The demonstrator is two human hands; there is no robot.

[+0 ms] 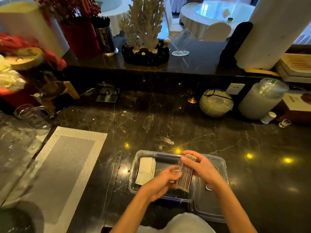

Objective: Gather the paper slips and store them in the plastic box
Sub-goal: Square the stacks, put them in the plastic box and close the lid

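A clear plastic box (pixel 134 174) sits on the dark marble counter near its front edge. A white stack of paper slips (pixel 145 170) lies in the box's left half. My right hand (pixel 202 169) grips a thick stack of paper slips (pixel 186 174) edge-up over the box's right half. My left hand (pixel 161 184) hovers just left of that stack, fingers loosely curled and blurred, touching or nearly touching it. The box's clear lid (pixel 212 204) lies flat to the right, partly under the box.
A woven grey placemat (pixel 64 165) lies to the left. Glass jars (pixel 262 98) and a round bowl (pixel 216 102) stand at the back right. A raised ledge behind holds a coral ornament (pixel 144 31) and a metal utensil holder (pixel 106 39).
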